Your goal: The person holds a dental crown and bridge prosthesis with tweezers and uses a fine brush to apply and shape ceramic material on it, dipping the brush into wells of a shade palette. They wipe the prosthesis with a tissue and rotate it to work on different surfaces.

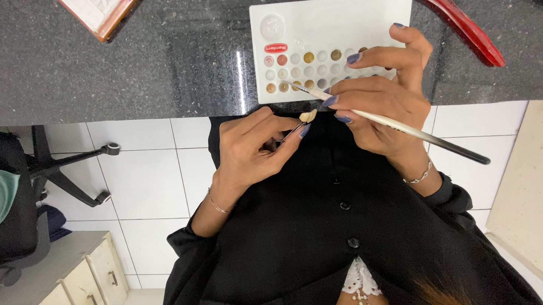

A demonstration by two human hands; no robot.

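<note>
The left hand (pixel 247 150) pinched a thin metal holder (pixel 290 132) shut between thumb and fingers. A small cream tooth-shaped piece (pixel 308 115) sat at the holder's tip, just off the counter (pixel 158 66) edge. The right hand (pixel 382 105) gripped a brush (pixel 405 128) like a pen, its handle trailing to 4 o'clock and its tip reaching the colour wells of a white palette (pixel 339 15) at 12 o'clock. The work appeared to be at the paint-loading stage, the bristles lying on the palette, not on the piece. Carrying the tip to so small a piece would likely call for a steady holder and a light touch. A red tool (pixel 461 22) lay at 1 o'clock.
</note>
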